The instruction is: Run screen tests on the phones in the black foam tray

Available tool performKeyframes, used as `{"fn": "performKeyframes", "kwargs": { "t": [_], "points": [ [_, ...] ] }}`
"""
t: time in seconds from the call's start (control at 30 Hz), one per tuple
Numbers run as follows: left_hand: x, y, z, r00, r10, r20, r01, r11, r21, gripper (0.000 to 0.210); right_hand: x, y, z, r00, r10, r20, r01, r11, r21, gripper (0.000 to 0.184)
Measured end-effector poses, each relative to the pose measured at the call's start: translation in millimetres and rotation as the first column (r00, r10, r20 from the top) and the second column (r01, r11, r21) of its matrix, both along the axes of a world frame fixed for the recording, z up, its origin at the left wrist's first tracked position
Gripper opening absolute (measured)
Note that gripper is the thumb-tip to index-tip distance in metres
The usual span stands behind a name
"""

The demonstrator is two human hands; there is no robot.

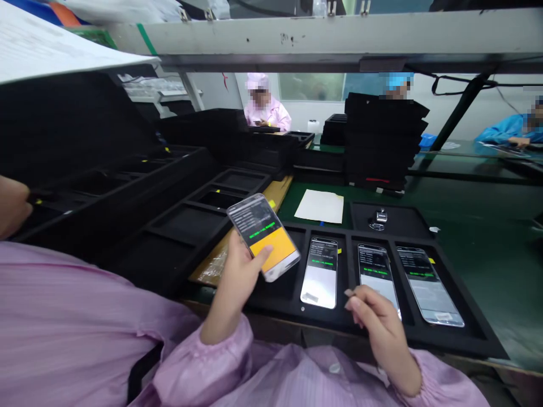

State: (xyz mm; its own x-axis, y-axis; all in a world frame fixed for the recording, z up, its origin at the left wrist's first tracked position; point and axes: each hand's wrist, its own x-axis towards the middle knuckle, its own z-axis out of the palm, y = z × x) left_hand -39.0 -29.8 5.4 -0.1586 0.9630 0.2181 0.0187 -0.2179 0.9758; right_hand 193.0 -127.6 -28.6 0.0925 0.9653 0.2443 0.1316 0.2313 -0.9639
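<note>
My left hand (244, 263) grips a smartphone (271, 249) with its thumb across the screen. That screen is dark with green text on top, orange below, and a yellow tab sticks out at its edge. My right hand (377, 316) hovers over the front of a black foam tray (292, 319), fingers curled together; whatever is between them, if anything, I cannot make out. Three lit phones lie in the tray's slots: a left phone (320, 277), a middle phone (373, 265) partly hidden by my right hand, and a right phone (428, 288). The leftmost slot lies under the held phone.
A clear-and-silver small object (379, 217) sits on a black foam piece behind the tray. White paper (320, 206) lies nearby. Black trays (382, 141) are stacked behind. At left, a co-worker's hand (12, 206) is beside an open black case (127, 186). A shelf beam (297, 39) crosses above.
</note>
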Motion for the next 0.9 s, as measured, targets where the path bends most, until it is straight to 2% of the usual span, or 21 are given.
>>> {"fn": "performKeyframes", "kwargs": {
  "t": [0.07,0.13,0.17,0.2,0.27,0.33,0.37,0.43,0.47,0.57,0.67,0.8,0.9],
  "points": [
    [-25.7,15.3,-6.7,0.976,-0.144,-0.165,0.134,0.989,-0.069,0.062,14.7,-0.3,-7.2,0.992,-0.111,-0.053,0.11,0.994,-0.016,0.039],
    [-38.9,22.6,-12.9,0.902,-0.316,-0.294,0.276,0.946,-0.17,0.058,26.0,0.9,-12.7,0.977,-0.191,-0.097,0.188,0.981,-0.037,0.039],
    [-39.4,23.3,-14.7,0.855,-0.365,-0.368,0.306,0.929,-0.21,0.055,29.8,1.7,-14.9,0.971,-0.213,-0.109,0.209,0.977,-0.044,0.039],
    [-35.8,22.5,-15.0,0.811,-0.362,-0.46,0.288,0.931,-0.225,0.054,32.4,2.5,-16.7,0.968,-0.225,-0.115,0.22,0.974,-0.052,0.039],
    [-17.0,19.3,-11.1,0.703,-0.206,-0.68,0.149,0.979,-0.142,0.057,34.7,3.5,-19.8,0.966,-0.228,-0.118,0.222,0.973,-0.061,0.04],
    [12.9,18.8,-3.7,0.545,-0.018,-0.839,0.072,0.997,0.025,0.062,35.1,3.3,-22.5,0.971,-0.21,-0.112,0.205,0.977,-0.058,0.041],
    [29.8,20.9,-0.2,0.472,-0.019,-0.881,0.136,0.989,0.051,0.06,35.2,2.8,-23.6,0.975,-0.196,-0.106,0.191,0.98,-0.053,0.041],
    [62.2,29.6,2.8,0.33,-0.202,-0.922,0.338,0.937,-0.084,0.048,35.5,0.9,-25.6,0.983,-0.163,-0.09,0.161,0.986,-0.033,0.042],
    [75.7,35.4,1.7,0.278,-0.265,-0.923,0.365,0.918,-0.153,0.043,35.9,-0.4,-26.4,0.985,-0.153,-0.084,0.152,0.988,-0.02,0.042],
    [100.1,52.0,-8.9,0.292,-0.268,-0.918,0.352,0.923,-0.157,0.046,37.0,-3.9,-28.0,0.986,-0.15,-0.066,0.153,0.988,0.029,0.04],
    [103.7,61.7,-14.1,0.354,-0.257,-0.899,0.359,0.925,-0.123,0.043,37.6,-6.1,-28.6,0.989,-0.146,-0.034,0.148,0.986,0.073,0.039],
    [89.1,63.3,0.1,0.487,-0.277,-0.828,0.375,0.923,-0.088,0.042,37.9,-6.5,-28.9,0.988,-0.149,-0.047,0.152,0.986,0.066,0.04],
    [68.4,50.8,4.6,0.572,-0.352,-0.741,0.443,0.893,-0.082,0.034,39.2,-5.0,-29.0,0.978,-0.172,-0.115,0.179,0.982,0.06,0.039]
  ]
}}
